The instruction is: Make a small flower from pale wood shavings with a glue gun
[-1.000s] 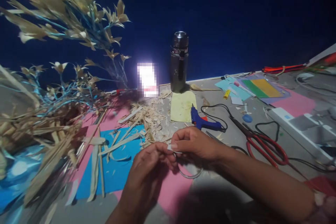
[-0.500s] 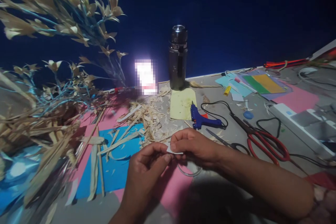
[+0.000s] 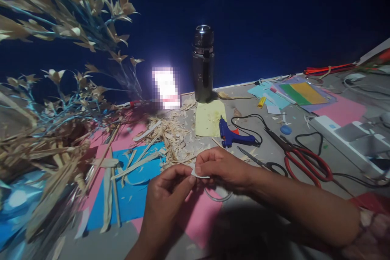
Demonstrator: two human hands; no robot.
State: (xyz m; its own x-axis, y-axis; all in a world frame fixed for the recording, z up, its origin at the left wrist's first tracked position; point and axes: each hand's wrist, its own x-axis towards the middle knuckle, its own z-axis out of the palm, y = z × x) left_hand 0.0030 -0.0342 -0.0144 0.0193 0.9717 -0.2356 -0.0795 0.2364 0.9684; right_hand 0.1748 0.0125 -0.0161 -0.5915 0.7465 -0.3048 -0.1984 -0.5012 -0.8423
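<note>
A small white piece [image 3: 201, 176], paper-like and slightly bent, is pinched between my two hands at the lower middle of the view. My left hand [image 3: 169, 189] grips its left end between thumb and fingers. From the right, my right hand [image 3: 224, 167] presses its thumb on top of the piece, with the other fingers curled beneath and partly hidden. Just below the hands shows a pale wire ring [image 3: 217, 200]; whether it touches the fingers I cannot tell.
A blue glue gun [image 3: 234, 137], small scissors [image 3: 265, 166] and red-handled scissors [image 3: 309, 164] lie to the right, near a power strip [image 3: 338, 134]. Dried husk strips [image 3: 108, 195] cover a blue sheet [image 3: 134, 207]. A dark flask [image 3: 203, 69] stands behind; dried flower branches [image 3: 103, 32] rise left.
My left thumb has come up slightly against the white piece. Both hands otherwise keep their hold, and the whole view has shifted a little.
</note>
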